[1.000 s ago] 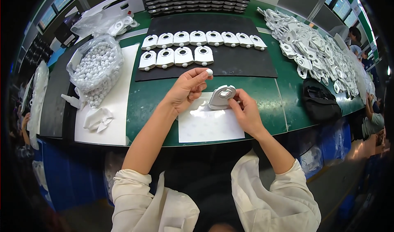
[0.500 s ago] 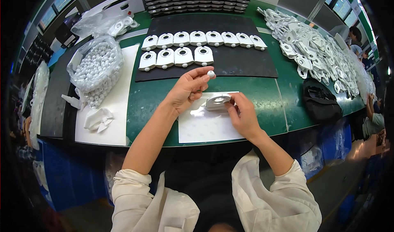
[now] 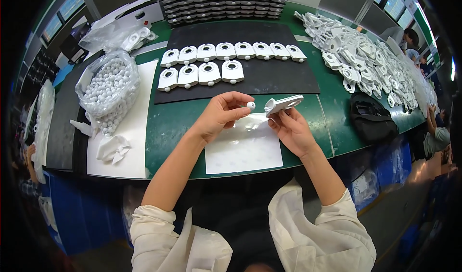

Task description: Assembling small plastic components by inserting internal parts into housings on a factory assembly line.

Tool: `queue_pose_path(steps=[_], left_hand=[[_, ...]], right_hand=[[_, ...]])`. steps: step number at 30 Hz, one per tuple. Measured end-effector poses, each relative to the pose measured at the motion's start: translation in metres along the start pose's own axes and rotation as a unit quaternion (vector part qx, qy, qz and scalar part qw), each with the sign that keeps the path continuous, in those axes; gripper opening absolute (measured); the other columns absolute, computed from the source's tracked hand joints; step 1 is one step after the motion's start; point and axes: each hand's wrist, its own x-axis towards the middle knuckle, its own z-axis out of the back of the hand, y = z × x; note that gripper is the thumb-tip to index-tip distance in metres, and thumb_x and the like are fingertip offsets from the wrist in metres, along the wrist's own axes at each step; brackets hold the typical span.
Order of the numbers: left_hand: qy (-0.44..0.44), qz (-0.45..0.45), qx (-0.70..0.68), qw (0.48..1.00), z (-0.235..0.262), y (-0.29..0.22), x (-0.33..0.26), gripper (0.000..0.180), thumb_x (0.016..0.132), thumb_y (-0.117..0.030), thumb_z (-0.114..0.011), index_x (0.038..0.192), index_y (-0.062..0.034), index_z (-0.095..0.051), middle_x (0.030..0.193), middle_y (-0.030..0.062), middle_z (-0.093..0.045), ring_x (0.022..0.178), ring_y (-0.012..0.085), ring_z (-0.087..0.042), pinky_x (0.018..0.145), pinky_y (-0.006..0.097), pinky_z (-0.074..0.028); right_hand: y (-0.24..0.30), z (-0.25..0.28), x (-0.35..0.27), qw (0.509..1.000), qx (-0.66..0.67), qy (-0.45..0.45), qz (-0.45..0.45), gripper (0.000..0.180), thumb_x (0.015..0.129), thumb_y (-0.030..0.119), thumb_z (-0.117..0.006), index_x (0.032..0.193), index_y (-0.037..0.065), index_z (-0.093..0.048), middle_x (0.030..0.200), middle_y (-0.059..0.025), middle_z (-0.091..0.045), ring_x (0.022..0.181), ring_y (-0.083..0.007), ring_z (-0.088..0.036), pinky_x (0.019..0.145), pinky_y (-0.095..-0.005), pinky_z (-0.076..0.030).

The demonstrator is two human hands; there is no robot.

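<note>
Between the thumb and index finger of my left hand (image 3: 222, 115) is a small white ball (image 3: 250, 106). My right hand (image 3: 294, 131) grips a flat white plastic housing (image 3: 284, 105), tilted so that one end points at the ball. A small gap separates the two. Below both hands lies a white sheet (image 3: 244, 151) on the green table. Beyond them, a black foam mat (image 3: 269, 77) carries two rows of similar white housings (image 3: 206, 53), each with a round hole and a ball at its near end.
A clear plastic bag of white balls (image 3: 110, 79) stands at left, near a small white bottle (image 3: 82, 127) and a crumpled white cloth (image 3: 113, 149). Loose housings (image 3: 356, 55) are heaped at right, behind a black pouch (image 3: 370, 118). Stacked loaded trays (image 3: 224, 2) rise at the back.
My right hand has lifted the housing off the sheet and turned its end toward the ball. The left hand has drawn slightly nearer to me, still pinching the ball.
</note>
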Motion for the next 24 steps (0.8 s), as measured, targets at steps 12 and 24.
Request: queue_pose_path(steps=[12, 24], left_hand=[[0.004, 0.003, -0.014, 1.000, -0.001, -0.002, -0.001, 0.024, 0.078, -0.012, -0.068, 0.101, -0.0086, -0.061, 0.077, -0.0049, -0.057, 0.058, 0.0001, -0.041, 0.045, 0.014, -0.025], [0.007, -0.015, -0.038, 0.999, -0.001, -0.001, -0.001, 0.026, 0.077, -0.010, -0.068, 0.102, -0.0073, -0.061, 0.078, -0.0041, -0.058, 0.058, 0.0002, -0.041, 0.045, 0.015, -0.025]], right_hand=[[0.022, -0.004, 0.001, 0.950, -0.238, 0.085, 0.182, 0.018, 0.078, 0.001, -0.063, 0.090, 0.006, -0.052, 0.109, -0.0093, -0.058, 0.103, -0.0237, -0.054, 0.087, -0.0320, -0.044], [0.020, -0.005, 0.005, 0.726, -0.513, 0.129, 0.441, 0.028, 0.063, -0.003, -0.070, 0.085, 0.007, -0.054, 0.101, -0.0106, -0.062, 0.091, -0.0261, -0.059, 0.077, -0.0334, -0.049]])
